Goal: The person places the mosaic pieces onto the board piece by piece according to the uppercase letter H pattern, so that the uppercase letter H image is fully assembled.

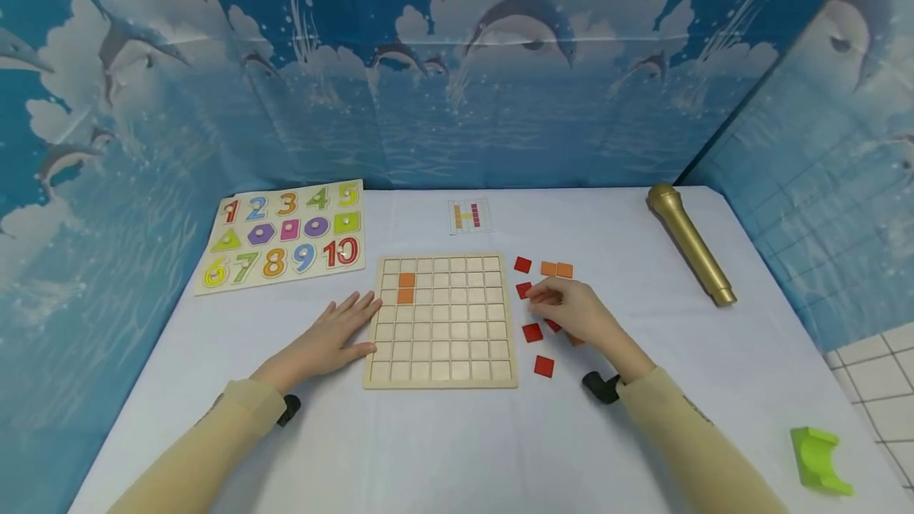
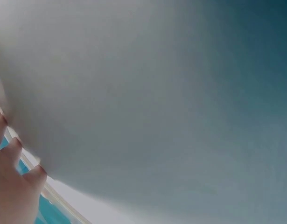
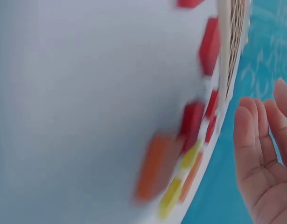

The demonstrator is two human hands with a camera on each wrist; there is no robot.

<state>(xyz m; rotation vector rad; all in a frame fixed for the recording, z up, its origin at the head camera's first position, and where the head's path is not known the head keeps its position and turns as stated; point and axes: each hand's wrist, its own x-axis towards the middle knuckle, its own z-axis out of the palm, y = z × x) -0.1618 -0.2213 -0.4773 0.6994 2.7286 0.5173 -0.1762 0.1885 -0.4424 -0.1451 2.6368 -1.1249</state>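
Observation:
My left hand [image 1: 324, 346] lies spread on the table, its fingertips and thumb at the left edge of the wooden grid board [image 1: 440, 385]. Two orange square tiles [image 1: 406, 280] sit one above the other in the board's upper left cells. To the right of the board, my right hand [image 1: 571, 309] hovers over loose tiles with its fingers gently bent. In the right wrist view the fingers [image 3: 246, 126] show nothing between them. Several red tiles [image 1: 544, 366] lie about that hand. An orange tile [image 3: 150, 168] and two yellow tiles [image 3: 170, 198] show below it.
A number-and-shape puzzle board [image 1: 286, 238] stands at the back left. Behind the grid board lies a small pattern card [image 1: 470, 216]. A gold microphone [image 1: 691, 246] is at the back right, and a green curved piece [image 1: 817, 462] at the front right.

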